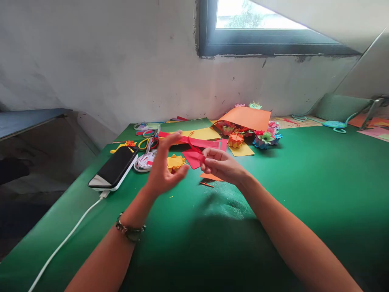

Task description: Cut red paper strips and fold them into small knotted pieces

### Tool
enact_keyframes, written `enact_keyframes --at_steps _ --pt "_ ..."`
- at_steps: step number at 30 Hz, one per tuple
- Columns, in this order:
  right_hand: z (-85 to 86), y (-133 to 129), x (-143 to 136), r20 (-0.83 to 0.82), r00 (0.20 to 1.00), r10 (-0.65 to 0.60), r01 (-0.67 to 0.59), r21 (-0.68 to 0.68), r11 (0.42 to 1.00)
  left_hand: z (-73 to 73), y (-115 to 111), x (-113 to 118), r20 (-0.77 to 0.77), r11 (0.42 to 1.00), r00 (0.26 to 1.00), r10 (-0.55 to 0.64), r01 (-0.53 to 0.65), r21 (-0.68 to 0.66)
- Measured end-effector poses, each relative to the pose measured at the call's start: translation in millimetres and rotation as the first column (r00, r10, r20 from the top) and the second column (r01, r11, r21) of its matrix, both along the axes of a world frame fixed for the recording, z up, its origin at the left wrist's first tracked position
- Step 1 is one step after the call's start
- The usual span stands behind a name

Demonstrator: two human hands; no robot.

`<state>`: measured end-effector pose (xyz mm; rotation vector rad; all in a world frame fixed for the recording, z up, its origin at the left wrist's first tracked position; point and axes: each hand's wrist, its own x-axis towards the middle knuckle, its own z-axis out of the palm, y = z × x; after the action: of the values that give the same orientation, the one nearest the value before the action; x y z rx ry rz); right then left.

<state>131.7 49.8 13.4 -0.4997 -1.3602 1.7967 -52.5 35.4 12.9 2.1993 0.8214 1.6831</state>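
Between the thumb and fingers of my right hand [223, 165] is a narrow red paper strip [195, 147], its free end curling up and to the left. My left hand [165, 168] is raised beside it, thumb and fingers spread apart with nothing in them. Behind the left hand, partly covered by it, sits a yellow folded paper piece [176, 162]. A red paper square [191, 158] lies just beyond the right hand's fingertips. Under that hand an orange paper piece [211, 177] rests on the table, with a thin orange strip [207, 184] in front of it.
On the green table [304, 182], a phone on a white power bank [114, 168] lies at left, its white cable [68, 237] trailing forward. Scissors [148, 142] and a coiled white cable [144, 161] are nearby. Coloured sheets [197, 133] and folded paper flowers [267, 138] lie at the back.
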Motion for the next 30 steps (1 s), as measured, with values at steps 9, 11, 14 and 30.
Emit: enact_keyframes --at_steps 9,11,14,30 --pt "1.7 -3.2 -8.0 -0.113 0.99 -0.087 0.076 -0.095 0.993 -3.2 -16.4 23.9 -0.204 0.992 0.978 0.046 -0.069 -0.104" --pt "0.5 -1.0 -6.7 -0.117 0.988 -0.101 0.088 -0.111 0.99 -0.5 -14.8 19.0 -0.18 0.988 0.982 0.06 -0.084 -0.126" --pt "-1.6 1.4 -3.1 -0.056 0.997 -0.058 0.05 -0.141 0.989 2.9 -11.4 11.7 -0.153 0.978 0.984 0.095 -0.121 -0.169" --pt "-0.2 -1.2 2.3 0.114 0.959 0.26 -0.241 -0.159 0.957 -0.6 -7.8 10.8 -0.037 0.907 0.996 0.076 -0.085 -0.413"
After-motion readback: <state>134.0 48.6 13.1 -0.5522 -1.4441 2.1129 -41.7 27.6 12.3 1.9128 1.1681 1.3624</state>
